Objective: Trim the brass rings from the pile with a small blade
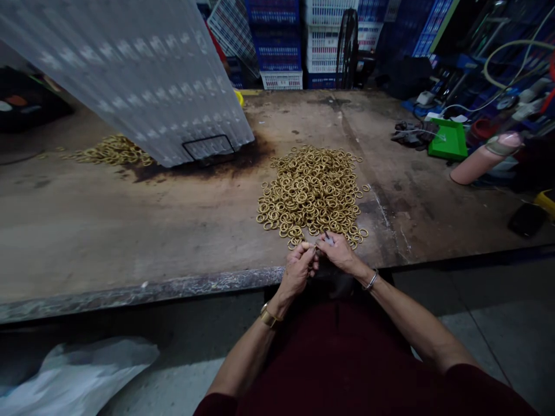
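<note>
- Small brass ring (313, 247) pinched between both hands at the near edge of the worktop (130, 231), just beside the heap of rings (311, 190).
- Likely light, rigid, smooth metal; slippery, best gripped by fingertips across the rim.
- Left hand (299, 268) curled, nipping the ring.
- Right hand (340, 254) closed on a small tool, hard to make out.
- Second ring pile (108, 151) well apart, far left.

Workshop or small factory: stained workbench (130, 231), heap of brass rings (311, 190), stacked plastic crates (277, 40), hoses (511, 52), concrete floor (498, 323).
</note>
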`<state>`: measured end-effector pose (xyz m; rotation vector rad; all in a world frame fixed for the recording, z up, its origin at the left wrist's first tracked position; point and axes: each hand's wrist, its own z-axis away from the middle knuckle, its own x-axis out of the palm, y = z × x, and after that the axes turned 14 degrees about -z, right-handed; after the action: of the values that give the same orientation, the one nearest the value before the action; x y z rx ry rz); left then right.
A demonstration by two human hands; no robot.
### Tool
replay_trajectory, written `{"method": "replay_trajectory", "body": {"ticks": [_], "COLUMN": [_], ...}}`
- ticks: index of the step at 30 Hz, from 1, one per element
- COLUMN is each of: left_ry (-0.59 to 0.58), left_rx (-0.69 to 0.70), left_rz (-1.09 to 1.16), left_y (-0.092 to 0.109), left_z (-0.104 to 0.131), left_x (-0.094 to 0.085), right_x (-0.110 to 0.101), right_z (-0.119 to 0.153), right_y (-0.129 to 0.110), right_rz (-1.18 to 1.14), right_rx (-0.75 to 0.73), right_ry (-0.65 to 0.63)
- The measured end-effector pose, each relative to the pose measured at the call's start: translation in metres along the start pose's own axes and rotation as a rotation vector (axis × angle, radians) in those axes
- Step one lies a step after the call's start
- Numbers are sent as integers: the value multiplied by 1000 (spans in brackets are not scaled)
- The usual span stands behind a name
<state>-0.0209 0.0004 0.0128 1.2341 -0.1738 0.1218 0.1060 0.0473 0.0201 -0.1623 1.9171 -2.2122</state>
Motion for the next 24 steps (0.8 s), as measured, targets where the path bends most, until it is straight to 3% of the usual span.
{"method": "replay_trajectory", "body": {"ticks": [9,13,17,24], "left_ry": [-66,-39,-14,-2], "left_rx": [11,9,13,68], "left_rz": [88,108,82,-22], "left_y": [-3,-1,1,-10], "left_z": [2,4,4,1], "left_x": [0,1,1,-4], "right_x": [-3,-6,-7,-5], "right_z": [3,7,14,17], "right_y": [-1,1,7,6], "right_rz": [-50,198,515,678], "right_rx": [-1,-139,-337,-403], "right_ry": [-20,14,-113,-148]}}
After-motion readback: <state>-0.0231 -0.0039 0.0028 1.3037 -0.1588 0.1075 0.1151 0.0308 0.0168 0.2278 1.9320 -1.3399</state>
